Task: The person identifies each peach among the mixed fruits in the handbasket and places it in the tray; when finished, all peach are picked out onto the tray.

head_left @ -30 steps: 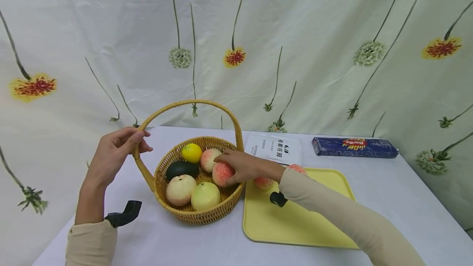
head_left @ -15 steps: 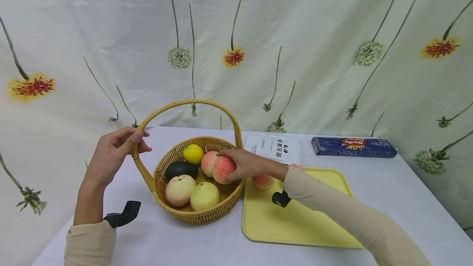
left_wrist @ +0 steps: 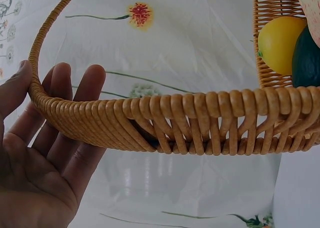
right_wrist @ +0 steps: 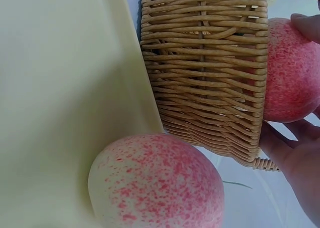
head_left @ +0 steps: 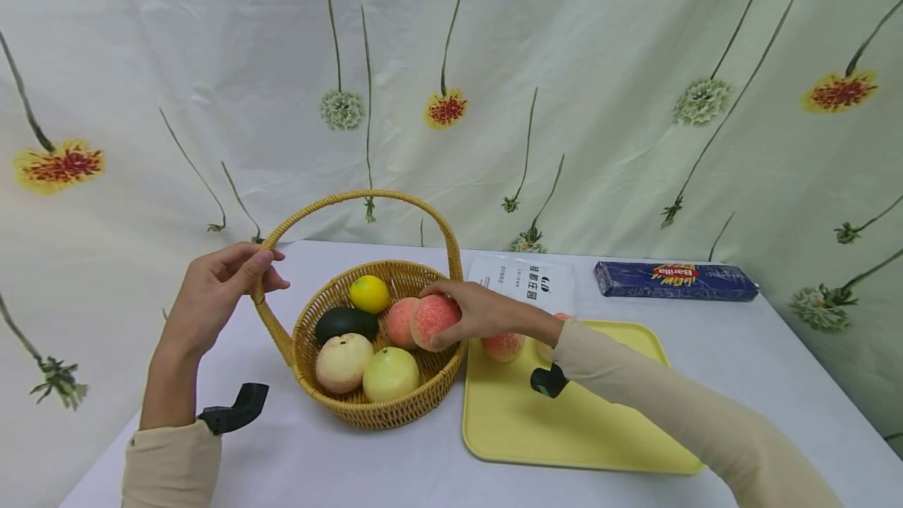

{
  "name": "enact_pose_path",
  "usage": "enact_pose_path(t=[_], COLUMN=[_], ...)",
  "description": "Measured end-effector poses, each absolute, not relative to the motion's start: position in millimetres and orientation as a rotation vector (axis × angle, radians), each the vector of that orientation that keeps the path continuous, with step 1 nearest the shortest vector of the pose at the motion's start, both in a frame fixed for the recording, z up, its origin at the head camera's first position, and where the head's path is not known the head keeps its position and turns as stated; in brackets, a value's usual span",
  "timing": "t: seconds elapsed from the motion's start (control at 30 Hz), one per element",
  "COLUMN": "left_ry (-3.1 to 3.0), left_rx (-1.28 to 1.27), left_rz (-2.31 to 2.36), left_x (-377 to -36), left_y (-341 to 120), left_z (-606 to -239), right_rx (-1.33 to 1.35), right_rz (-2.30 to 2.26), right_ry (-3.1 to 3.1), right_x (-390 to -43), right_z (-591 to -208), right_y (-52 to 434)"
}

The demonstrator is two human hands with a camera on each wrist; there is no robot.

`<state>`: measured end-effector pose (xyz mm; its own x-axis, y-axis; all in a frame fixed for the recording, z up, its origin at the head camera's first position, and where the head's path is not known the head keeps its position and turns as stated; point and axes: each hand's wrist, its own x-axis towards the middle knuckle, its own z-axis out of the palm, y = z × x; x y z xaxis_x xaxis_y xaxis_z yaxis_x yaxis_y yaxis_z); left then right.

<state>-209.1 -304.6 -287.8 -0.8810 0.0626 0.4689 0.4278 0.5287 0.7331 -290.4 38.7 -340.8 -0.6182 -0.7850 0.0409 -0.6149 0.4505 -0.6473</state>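
The right hand curls around a round pink-speckled peach above the woven wicker basket near the counter's left edge. The peach seems light, smooth, firm. The left hand pinches the basket's handle.

Basket left of tray, box behind tray

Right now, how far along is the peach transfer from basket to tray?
Done: one peach lies on the yellow tray, another shows behind the right sleeve. In hand: the right hand holds a peach above the basket rim, while the left hand steadies the handle. Left: another peach sits in the basket.
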Motion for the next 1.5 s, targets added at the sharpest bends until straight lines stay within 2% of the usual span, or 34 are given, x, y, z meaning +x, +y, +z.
enact_pose_path(t=[0.83,1.5], left_ry=[-2.393,-2.391], left_rx=[-0.36,-0.368], left_rz=[-1.284,-1.288], left_x=[-208.5,-208.4], left_y=[-303.2,-303.1], left_z=[-288.4,-287.8], right_rx=[-1.118,-1.11], right_rz=[-1.239,-1.31], right_ry=[2.241,2.173], right_x=[-279.8,-274.6], right_z=[-336.8,-337.8], right_y=[58.9,84.9])
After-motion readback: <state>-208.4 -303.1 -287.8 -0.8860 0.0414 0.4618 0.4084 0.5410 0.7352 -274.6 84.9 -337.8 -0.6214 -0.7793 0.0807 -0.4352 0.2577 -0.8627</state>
